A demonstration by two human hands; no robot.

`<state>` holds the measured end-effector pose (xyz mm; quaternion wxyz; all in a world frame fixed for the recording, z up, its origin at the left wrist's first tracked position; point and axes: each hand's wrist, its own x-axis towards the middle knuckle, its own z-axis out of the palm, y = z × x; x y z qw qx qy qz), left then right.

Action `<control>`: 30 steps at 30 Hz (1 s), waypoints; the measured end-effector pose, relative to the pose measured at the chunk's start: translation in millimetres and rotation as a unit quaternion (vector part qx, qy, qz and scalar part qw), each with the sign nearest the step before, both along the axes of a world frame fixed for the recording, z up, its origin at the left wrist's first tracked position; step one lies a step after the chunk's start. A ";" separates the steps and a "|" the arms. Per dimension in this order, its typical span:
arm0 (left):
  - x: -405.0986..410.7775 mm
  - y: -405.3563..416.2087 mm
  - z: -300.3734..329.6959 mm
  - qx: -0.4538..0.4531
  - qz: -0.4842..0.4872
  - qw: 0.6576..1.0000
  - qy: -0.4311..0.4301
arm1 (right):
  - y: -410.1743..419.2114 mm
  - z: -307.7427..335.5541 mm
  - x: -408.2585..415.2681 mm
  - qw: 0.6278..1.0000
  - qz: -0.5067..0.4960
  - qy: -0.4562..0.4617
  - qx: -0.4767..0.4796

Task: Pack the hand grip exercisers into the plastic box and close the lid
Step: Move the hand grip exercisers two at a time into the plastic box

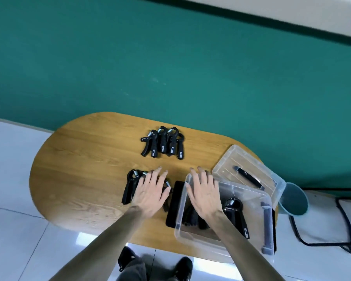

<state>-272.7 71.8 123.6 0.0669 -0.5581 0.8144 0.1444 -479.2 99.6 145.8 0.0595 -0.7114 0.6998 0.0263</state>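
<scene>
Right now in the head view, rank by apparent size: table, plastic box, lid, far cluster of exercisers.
1. Table
2. Plastic box
3. Lid, though it lies farther away, so this is unsure
4. Far cluster of exercisers

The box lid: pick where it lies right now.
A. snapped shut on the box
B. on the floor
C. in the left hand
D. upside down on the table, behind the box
D: the clear lid lies off the plastic box, inverted on the table at the box's far right, its black handle showing through, and no hand holds it.
</scene>
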 end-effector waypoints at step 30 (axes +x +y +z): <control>111.8 -31.2 -126.5 0.155 0.103 0.982 -0.017 | -157.3 -106.2 136.6 0.991 0.114 0.018 0.066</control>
